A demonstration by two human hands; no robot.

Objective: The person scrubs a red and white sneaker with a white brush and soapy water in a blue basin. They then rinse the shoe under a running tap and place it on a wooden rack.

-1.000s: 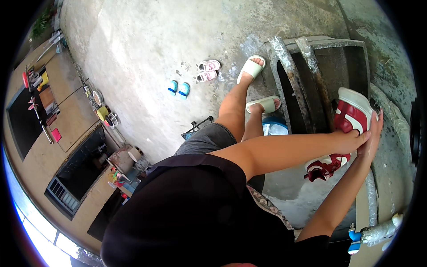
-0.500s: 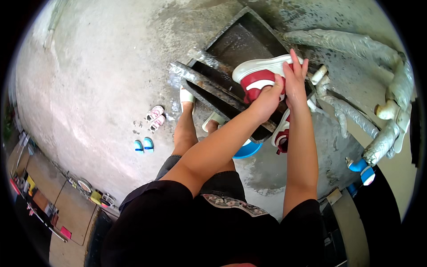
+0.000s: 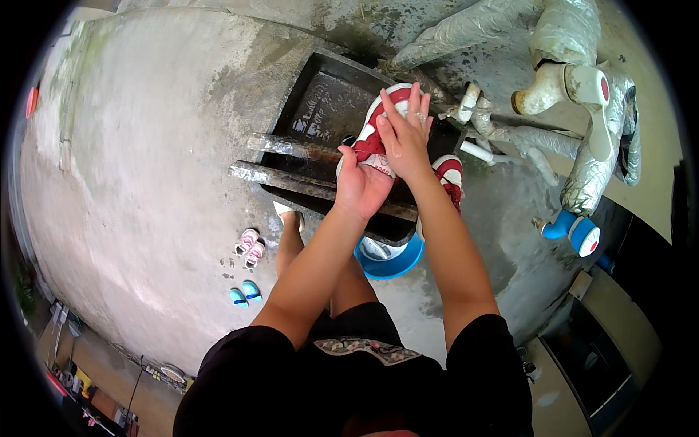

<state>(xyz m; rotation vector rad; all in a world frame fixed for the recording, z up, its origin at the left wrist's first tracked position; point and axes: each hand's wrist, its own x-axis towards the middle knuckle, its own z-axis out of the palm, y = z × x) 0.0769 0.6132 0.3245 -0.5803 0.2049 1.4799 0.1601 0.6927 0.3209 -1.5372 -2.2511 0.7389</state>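
A red and white sneaker [image 3: 370,148] is held over the dark trough sink [image 3: 290,109], its toe pointing away from me. My left hand [image 3: 364,191] cups its heel end, palm up, with the thumb raised along the side; its other fingers are hidden beneath the shoe. Across the upper lies my right hand [image 3: 406,142], fingers stretched out and a little apart, with wet-looking patches on them. A second red and white sneaker [image 3: 450,175] sits at the sink's right edge, partly behind my right forearm.
Two worn bars [image 3: 280,177] cross the sink's near part. Below it stands a blue basin [image 3: 393,271]. Foil-wrapped pipes [image 3: 466,33], a white lever tap [image 3: 598,109] and a blue tap [image 3: 571,227] are on the right. Pink-white shoes [image 3: 249,246] and blue clogs [image 3: 245,293] lie on the floor.
The sneaker has turned from lying crosswise to pointing away, showing its upper. My left hand has shifted to its heel, palm up; my right hand has moved onto the upper.
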